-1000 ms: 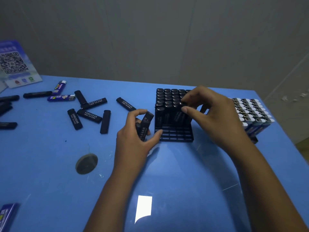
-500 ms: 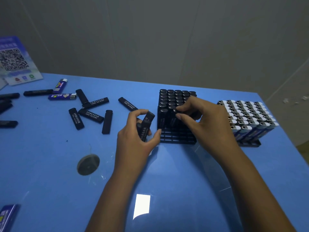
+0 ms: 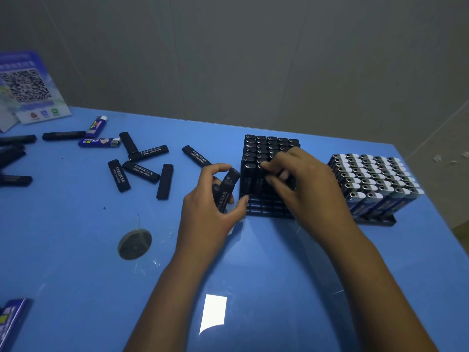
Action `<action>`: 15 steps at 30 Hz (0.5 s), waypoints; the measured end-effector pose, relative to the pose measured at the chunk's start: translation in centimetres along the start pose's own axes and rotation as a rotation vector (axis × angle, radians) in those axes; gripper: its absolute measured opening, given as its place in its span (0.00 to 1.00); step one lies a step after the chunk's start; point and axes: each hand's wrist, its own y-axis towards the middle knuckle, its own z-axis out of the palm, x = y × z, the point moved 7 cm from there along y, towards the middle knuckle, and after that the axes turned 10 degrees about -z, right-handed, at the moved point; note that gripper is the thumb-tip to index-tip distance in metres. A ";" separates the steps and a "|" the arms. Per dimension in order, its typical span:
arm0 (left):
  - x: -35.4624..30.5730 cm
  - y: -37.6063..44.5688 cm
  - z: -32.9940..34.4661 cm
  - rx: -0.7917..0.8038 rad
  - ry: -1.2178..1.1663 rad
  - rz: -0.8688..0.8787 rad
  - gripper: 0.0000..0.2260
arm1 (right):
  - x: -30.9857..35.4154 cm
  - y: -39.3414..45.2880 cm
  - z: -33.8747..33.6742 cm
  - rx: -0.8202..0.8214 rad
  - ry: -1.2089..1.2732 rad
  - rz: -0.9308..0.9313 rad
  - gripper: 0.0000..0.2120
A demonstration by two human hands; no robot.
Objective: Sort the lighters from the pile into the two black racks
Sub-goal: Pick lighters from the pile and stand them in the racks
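Note:
A black rack [image 3: 264,212] in the middle of the blue table holds several upright black lighters [image 3: 261,148]. My right hand [image 3: 302,184] is over its front rows, its fingers pinching a black lighter standing in the rack. My left hand [image 3: 210,207] grips a few black lighters [image 3: 225,189] just left of the rack, thumb touching the rack's corner. A second rack [image 3: 380,221] at the right is filled with blue lighters [image 3: 373,179] with silver tops. Loose black lighters [image 3: 142,168] and two blue lighters [image 3: 99,142] lie scattered at the left.
A QR-code card [image 3: 28,90] leans at the back left. A round grey disc [image 3: 134,243] lies on the table in front of the pile. A blue box [image 3: 10,321] shows at the bottom left corner. The table's right edge runs just beyond the blue-lighter rack.
My right hand has lowered from the rack's top toward its front rows, pushing a black lighter down. My left hand has stayed put with its lighters.

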 end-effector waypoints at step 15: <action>-1.0 -0.4 0.7 0.035 0.025 0.099 0.22 | 2.5 0.6 -0.1 0.034 0.408 0.110 0.05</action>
